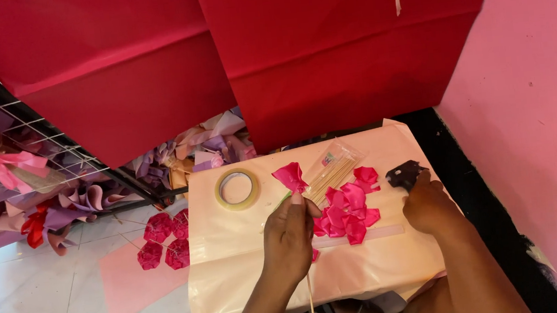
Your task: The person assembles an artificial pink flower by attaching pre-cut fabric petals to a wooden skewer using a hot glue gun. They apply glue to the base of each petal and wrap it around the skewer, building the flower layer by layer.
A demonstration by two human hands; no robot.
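My left hand (290,237) pinches a thin wooden stick (311,305) that carries a folded pink ribbon petal (290,175) at its far end, over a small table wrapped in pale peach paper (233,251). My right hand (427,204) grips a black glue gun (404,175) near the table's right edge. Between the hands lies a pile of folded pink ribbon petals (348,211). A clear packet of wooden sticks (332,167) rests just beyond the pile.
A roll of clear tape (236,189) lies on the table's left part. Finished pink ribbon roses (163,241) sit on a pink sheet on the tiled floor. Red paper sheets (322,48) hang behind; a wire rack with ribbons (13,191) stands left; a pink wall (536,115) is right.
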